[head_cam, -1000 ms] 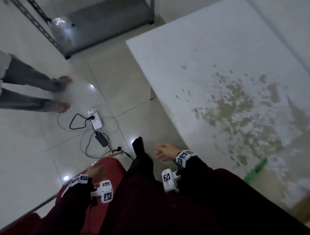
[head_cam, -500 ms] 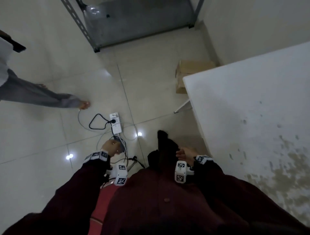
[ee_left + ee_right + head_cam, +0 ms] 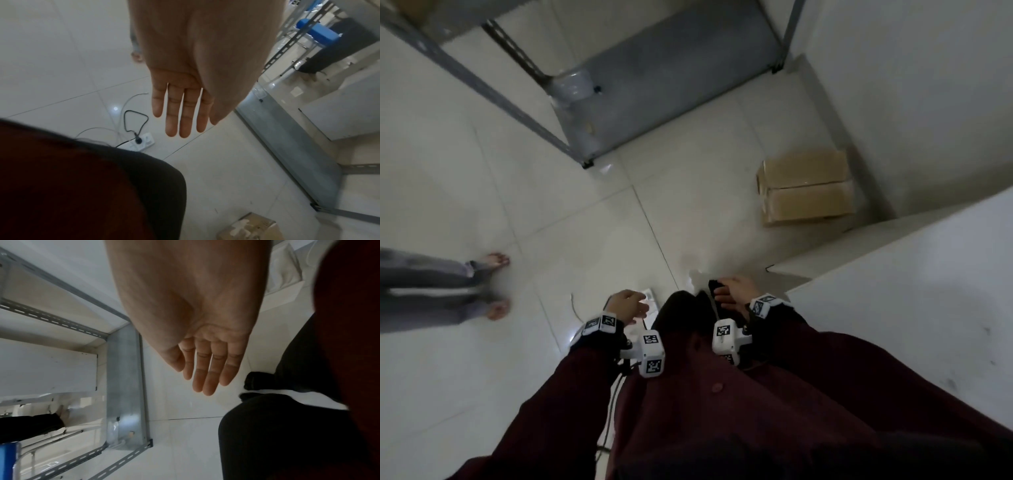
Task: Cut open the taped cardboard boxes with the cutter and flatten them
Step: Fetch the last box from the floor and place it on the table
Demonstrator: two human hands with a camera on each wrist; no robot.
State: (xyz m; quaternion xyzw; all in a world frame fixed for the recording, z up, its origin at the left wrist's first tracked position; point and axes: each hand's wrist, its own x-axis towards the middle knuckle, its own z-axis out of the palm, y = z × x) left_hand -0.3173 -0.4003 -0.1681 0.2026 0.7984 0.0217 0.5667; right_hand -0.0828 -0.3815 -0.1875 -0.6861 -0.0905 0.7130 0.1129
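My view had swung off the white table [image 3: 928,308] until the taped cardboard box [image 3: 806,186] showed on the floor beyond its corner, so fetching looked next, my left hand [image 3: 183,100] and right hand [image 3: 207,360] both slack, holding nothing.

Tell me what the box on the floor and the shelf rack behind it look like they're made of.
Box: brown cardboard, matte, seemingly with glossy tape over its seam. Shelf rack: probably galvanised steel, dull grey, with slotted angle posts.
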